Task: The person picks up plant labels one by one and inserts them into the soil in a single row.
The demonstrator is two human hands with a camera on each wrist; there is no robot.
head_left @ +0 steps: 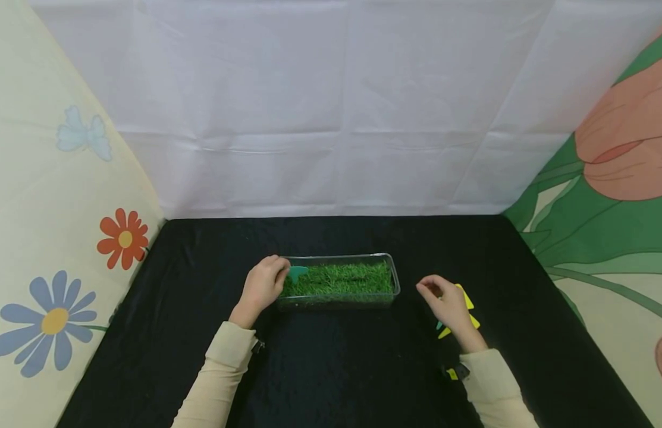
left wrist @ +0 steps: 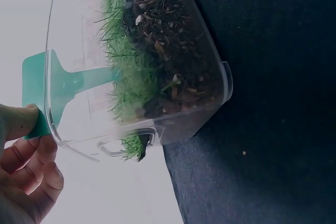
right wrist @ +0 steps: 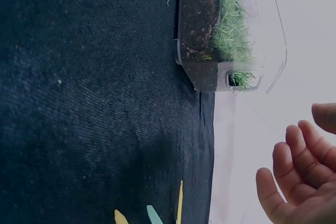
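Observation:
A clear plastic box (head_left: 393, 274) of green grass (head_left: 341, 278) over dark soil stands mid-table. My left hand (head_left: 263, 284) is at the box's left end and pinches the flat top of a teal plant marker (head_left: 297, 273) whose stem reaches into the grass. The left wrist view shows the marker (left wrist: 37, 90) held between thumb and fingers (left wrist: 21, 124) behind the box wall (left wrist: 73, 35). My right hand (head_left: 443, 297) hovers right of the box with loosely curled fingers (right wrist: 294, 156) and holds nothing. Yellow and teal markers (head_left: 467, 306) lie under and beside it.
The black cloth (head_left: 331, 368) covers the table. A white sheet hangs at the back, with flowered fabric panels at the left and right sides. In the right wrist view, marker tips (right wrist: 152, 214) lie on the cloth near the box's end (right wrist: 231, 72).

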